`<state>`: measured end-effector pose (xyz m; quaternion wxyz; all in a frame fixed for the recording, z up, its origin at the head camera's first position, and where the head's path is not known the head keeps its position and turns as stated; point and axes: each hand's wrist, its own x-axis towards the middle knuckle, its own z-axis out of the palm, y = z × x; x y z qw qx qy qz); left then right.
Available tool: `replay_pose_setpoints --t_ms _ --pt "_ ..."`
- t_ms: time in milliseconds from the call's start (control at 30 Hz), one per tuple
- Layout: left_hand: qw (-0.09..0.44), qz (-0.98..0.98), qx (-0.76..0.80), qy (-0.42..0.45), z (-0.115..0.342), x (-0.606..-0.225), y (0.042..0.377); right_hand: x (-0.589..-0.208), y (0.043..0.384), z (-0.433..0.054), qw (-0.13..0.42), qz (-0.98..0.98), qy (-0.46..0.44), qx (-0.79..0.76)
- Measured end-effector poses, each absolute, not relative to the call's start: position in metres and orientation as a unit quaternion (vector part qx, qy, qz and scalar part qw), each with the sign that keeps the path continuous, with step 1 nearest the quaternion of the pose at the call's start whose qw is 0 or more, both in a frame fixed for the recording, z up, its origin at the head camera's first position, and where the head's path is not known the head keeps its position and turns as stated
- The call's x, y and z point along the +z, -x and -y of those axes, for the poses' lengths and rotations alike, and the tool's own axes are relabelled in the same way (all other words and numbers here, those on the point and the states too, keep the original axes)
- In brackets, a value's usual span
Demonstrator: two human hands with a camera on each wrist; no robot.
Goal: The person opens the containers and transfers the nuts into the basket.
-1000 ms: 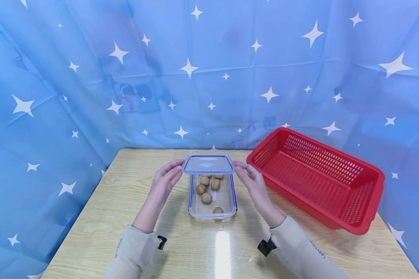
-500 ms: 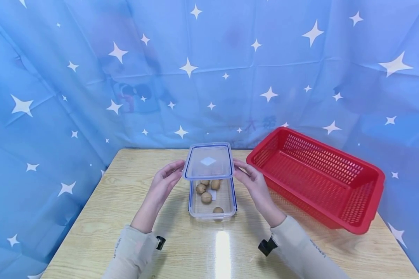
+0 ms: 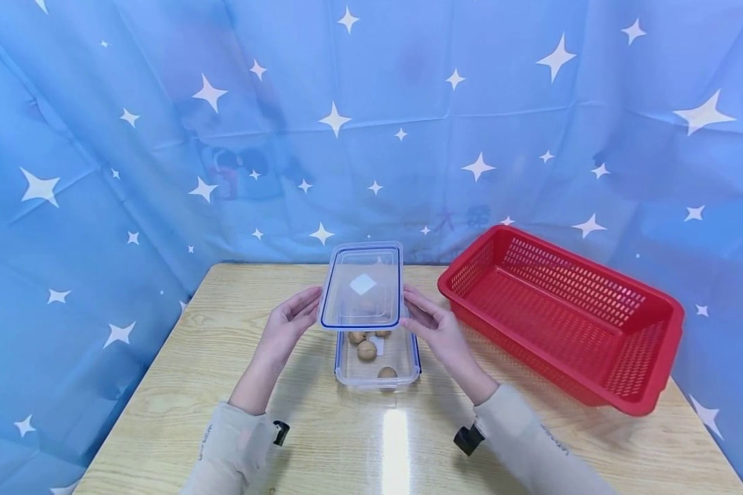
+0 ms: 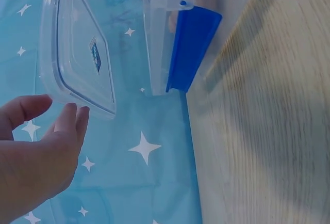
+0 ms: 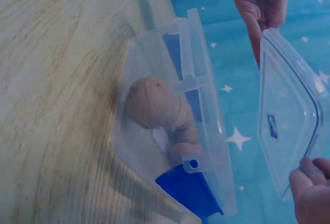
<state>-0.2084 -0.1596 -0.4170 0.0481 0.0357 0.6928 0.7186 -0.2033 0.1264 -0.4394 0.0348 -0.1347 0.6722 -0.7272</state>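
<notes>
Fingers and thumbs of left hand [image 3: 281, 331] and right hand [image 3: 438, 332]: pinched on opposite edges of clear lid [image 3: 374, 306]. Orientation: tilted, above open box [image 3: 360, 380] and apart from its rim; walnuts [image 3: 367, 350] inside. Farther right: red basket [image 3: 551, 320]. Step in hand, apparently: positioning of lid. Likely demand of next move: even paired grip, controlled tilt.

The lid [image 3: 378, 306] is clear, smooth plastic with a bit of shine, box [image 3: 371, 381] is cloudier plastic, and the clip [image 4: 196, 48] is smooth opaque plastic. Walnuts [image 3: 367, 351] look matt. The basket [image 3: 545, 323] is plastic too, kinda glossy. Tabletop [image 3: 179, 392] has a wood-grain finish, shiny enough to glare. Backdrop [image 3: 378, 75] looks like creased cloth, sleeves [image 3: 232, 447] are matt fabric.
</notes>
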Motion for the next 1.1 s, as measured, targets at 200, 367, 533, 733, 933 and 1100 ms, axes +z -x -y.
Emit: replay_pose_setpoints --t_ms 200,367,533,733,933,1100 --pt "0.044 -0.696 0.716 -0.027 0.169 -0.420 0.207 -0.445 0.204 -0.117 0.028 -0.669 0.156 -0.726" --pt "0.042 -0.707 0.706 -0.019 0.181 -0.424 0.207 -0.449 0.205 -0.106 0.023 -0.674 0.172 -0.718" --pt "0.026 -0.724 0.689 0.003 0.195 -0.426 0.207 -0.453 0.204 -0.092 0.023 -0.685 0.170 -0.709" --pt "0.010 -0.736 0.675 0.047 0.211 -0.427 0.205 -0.451 0.200 -0.071 0.020 -0.710 0.151 -0.688" --pt "0.004 -0.760 0.646 0.074 0.226 -0.431 0.203 -0.452 0.199 -0.052 0.007 -0.723 0.147 -0.675" --pt "-0.003 -0.777 0.624 0.083 0.240 -0.433 0.200 -0.451 0.198 -0.038 0.019 -0.746 0.155 -0.648"
